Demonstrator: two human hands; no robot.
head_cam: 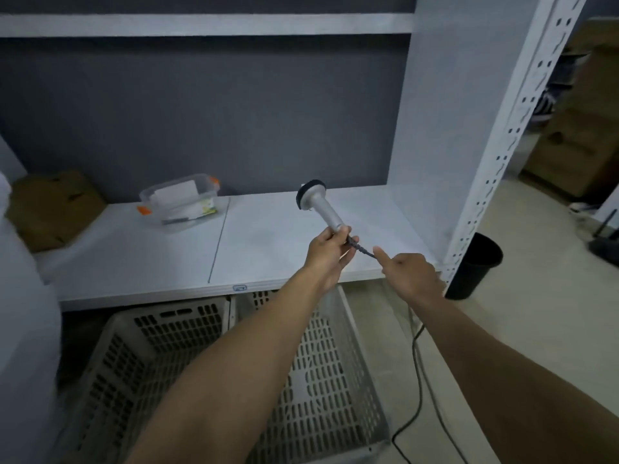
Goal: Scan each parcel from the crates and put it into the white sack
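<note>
Gripping the barcode scanner [316,204] by the foot of its handle, the left hand [326,251] holds it tilted above the white shelf [134,259], while the right hand [413,272] appears to pinch its black cable [361,248] just behind the plug, its other fingers curled. Below the shelf, the left crate [144,363] and right crate [335,370] show no parcel; the white sack [20,296] bulges at far left. A brown bundle [50,205] and a clear lidded box [179,202] sit on the shelf. The scanner is seemingly being readied; the next move calls for a parcel's label under its head.
</note>
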